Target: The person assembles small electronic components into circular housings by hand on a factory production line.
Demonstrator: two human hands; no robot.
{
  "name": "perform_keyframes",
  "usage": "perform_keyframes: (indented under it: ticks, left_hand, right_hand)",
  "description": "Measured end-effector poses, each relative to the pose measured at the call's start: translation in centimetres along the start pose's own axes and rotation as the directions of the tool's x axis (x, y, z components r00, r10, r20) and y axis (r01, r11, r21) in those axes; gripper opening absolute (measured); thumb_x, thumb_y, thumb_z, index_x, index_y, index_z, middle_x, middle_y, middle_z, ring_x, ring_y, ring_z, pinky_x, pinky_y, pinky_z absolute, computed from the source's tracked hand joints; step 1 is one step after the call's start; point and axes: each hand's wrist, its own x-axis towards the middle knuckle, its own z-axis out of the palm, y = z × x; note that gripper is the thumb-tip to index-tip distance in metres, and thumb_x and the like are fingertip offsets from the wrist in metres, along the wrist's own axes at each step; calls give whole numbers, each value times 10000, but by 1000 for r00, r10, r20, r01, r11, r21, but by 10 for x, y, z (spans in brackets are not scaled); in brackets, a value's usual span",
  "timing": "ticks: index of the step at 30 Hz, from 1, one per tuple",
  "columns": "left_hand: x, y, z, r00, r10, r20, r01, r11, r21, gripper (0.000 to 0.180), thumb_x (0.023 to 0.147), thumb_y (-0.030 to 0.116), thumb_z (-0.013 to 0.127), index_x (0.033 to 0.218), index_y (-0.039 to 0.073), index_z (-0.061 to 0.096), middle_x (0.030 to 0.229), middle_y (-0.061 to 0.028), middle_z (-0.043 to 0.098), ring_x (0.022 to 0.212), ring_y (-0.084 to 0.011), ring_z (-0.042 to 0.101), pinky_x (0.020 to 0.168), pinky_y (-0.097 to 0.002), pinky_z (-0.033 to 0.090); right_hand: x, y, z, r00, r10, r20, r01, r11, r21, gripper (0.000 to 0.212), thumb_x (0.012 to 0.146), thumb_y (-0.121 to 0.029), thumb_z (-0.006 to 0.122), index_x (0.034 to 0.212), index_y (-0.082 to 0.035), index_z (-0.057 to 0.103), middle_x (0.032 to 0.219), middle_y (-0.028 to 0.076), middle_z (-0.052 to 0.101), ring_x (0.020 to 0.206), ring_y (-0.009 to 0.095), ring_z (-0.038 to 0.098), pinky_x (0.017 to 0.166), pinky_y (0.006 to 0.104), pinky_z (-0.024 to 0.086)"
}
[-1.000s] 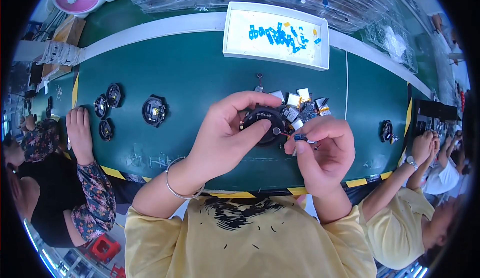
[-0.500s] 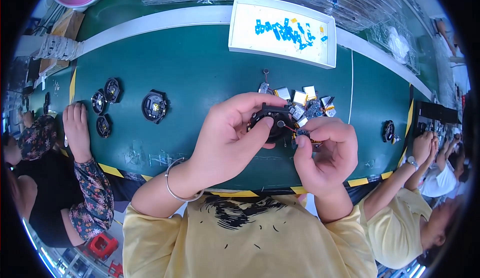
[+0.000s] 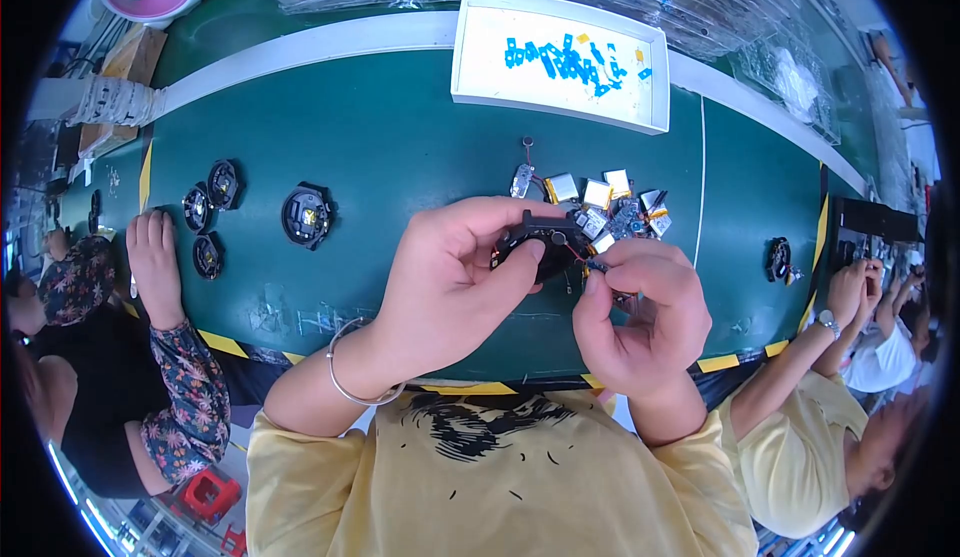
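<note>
Head: left hand (image 3: 458,282) clasping case (image 3: 550,225), right hand (image 3: 648,315) pinching.

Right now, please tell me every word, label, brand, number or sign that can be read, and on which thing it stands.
None can be read.
Black print on the yellow shirt: brush-like strokes, no readable letters.
Silver battery packs: any marking is too small.
Black housing in the left hand: any marking is too small.
Pale marks on the green table: not readable.

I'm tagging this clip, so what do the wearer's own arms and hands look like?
The left hand and right hand are bare, without gloves. A thin silvery bangle circles the left forearm; the right forearm shows none. Short yellow sleeves leave both uncovered.
</note>
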Motion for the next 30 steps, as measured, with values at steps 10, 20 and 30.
perform_keyframes:
  ticks: [10, 20, 30]
  left_hand:
    - [0, 0, 5, 998, -61, 16, 61, 997, -43, 183, 873, -61, 448, 1036, -41, 526, 897, -70, 599, 779, -108, 608, 663, -240, 548]
    - [2, 5, 4, 988, -155, 16, 156, 975, -159, 161, 871, -46, 450, 1017, -31, 514, 905, -55, 579, 797, -81, 596, 648, -203, 528]
    - [-4, 1, 3, 996, -68, 49, 68, 998, 17, 252, 868, -76, 425, 1104, -59, 511, 1070, -133, 593, 876, -142, 611, 718, -253, 545]
  right_hand:
    - [-2, 2, 3, 959, 281, 25, -256, 832, 493, 244, 715, 108, 614, 894, 0, 489, 823, 84, 544, 689, 133, 528, 624, 234, 425]
    - [0, 1, 1, 954, 299, 11, -272, 849, 453, 268, 732, 117, 582, 893, -31, 427, 795, 92, 530, 699, 125, 499, 658, 224, 396]
    - [-1, 2, 5, 958, 284, 44, -276, 866, 417, 278, 722, 121, 583, 890, -30, 421, 772, 88, 524, 688, 122, 496, 650, 218, 388]
